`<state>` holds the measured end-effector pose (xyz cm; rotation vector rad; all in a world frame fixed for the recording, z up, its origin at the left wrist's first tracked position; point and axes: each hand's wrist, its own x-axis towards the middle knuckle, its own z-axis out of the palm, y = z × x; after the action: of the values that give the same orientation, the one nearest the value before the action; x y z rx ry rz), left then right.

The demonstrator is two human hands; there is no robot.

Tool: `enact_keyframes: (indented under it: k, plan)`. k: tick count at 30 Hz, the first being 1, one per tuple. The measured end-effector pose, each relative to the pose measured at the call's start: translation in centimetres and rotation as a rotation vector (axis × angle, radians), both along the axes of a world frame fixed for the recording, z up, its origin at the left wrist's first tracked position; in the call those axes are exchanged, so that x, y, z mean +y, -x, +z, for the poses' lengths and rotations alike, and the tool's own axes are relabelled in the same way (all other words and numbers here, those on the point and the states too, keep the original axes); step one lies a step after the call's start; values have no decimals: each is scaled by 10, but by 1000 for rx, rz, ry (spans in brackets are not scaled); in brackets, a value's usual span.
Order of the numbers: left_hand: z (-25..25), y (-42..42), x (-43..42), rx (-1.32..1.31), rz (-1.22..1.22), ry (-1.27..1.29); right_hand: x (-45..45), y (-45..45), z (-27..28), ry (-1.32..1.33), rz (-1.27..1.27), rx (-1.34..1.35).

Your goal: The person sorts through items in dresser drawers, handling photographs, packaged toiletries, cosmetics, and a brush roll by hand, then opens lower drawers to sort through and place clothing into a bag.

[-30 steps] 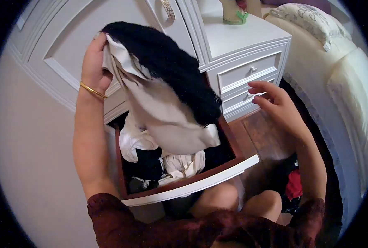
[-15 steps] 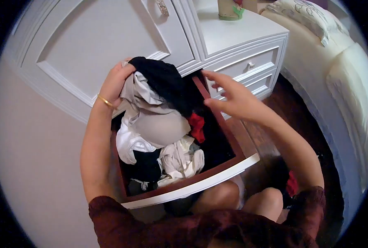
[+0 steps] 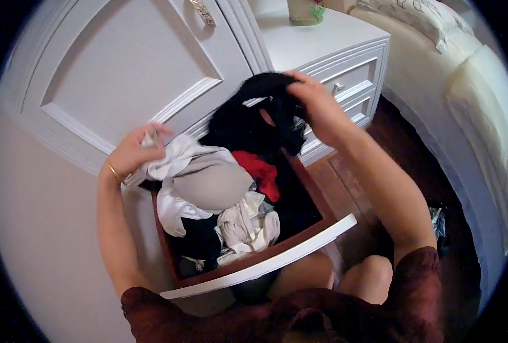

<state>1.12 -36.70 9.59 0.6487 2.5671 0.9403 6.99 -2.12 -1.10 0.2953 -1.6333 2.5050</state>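
My right hand (image 3: 319, 111) grips the top edge of a black garment (image 3: 245, 117), lifted over the back of the open drawer (image 3: 314, 188). Gaps show through its cloth. At the drawer's back left corner my left hand (image 3: 131, 151) pinches a bit of pale cloth, its fingers closed; a light grey garment (image 3: 188, 154) trails from near it. A beige bra cup (image 3: 211, 183) lies in the middle of the heap. Beside it are a red garment (image 3: 259, 171), white clothing (image 3: 171, 208) and crumpled cream clothing (image 3: 248, 223). Black cloth (image 3: 199, 240) sits near the front.
The drawer's white front (image 3: 265, 260) is close to my knees (image 3: 359, 280). A white cabinet door (image 3: 128, 74) rises behind it. To the right stand a white nightstand (image 3: 328, 46) with a pot (image 3: 305, 11) on top, and a bed (image 3: 425, 86). Dark cloth lies on the wooden floor (image 3: 345, 188).
The black garment has moved right and up, from my left hand into my right hand. My left hand has shifted left and down. More of the red garment shows.
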Motion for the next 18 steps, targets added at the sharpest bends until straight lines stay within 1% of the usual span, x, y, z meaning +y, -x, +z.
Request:
enact_keyframes:
  k: [1,3,5,6,7,8,9,10,11,12,13,14,15,16,17,18]
  plan:
    - [-6,6,-10,-55,-130,147,7,-11,15,165,12,-31]
    - [-23,10,-17,-66,-268,369,23,-15,15,416,167,-95]
    - [-30,5,-7,121,-184,414,28,-19,16,523,269,-123]
    - [-32,0,6,214,-141,434,31,-20,12,570,341,-120]
    - [-34,-2,19,305,-161,399,35,-21,7,616,415,-117]
    - [-34,-1,33,395,-178,365,44,-15,0,573,612,-52]
    - [-35,-2,48,482,-189,333,52,-16,-1,563,613,-7]
    - [-36,-7,67,462,-213,220,56,-18,-2,555,622,37]
    - [-40,-5,80,362,-257,233,55,-18,0,549,635,82]
    - [-48,0,91,262,-299,246,45,-36,23,425,154,-97]
    - [-64,4,99,365,-437,216,42,-46,34,366,6,-149]
    - [-83,12,111,379,-505,263,59,-39,24,343,104,-69]
    - [-101,13,123,378,-494,306,75,-32,15,317,198,13]
    - [-118,16,133,334,-479,332,65,-39,23,295,-132,-91]
    - [-141,13,135,493,-491,232,59,-47,29,294,-176,-82]
    - [-165,14,135,576,-536,462,55,-55,33,292,-221,-74]
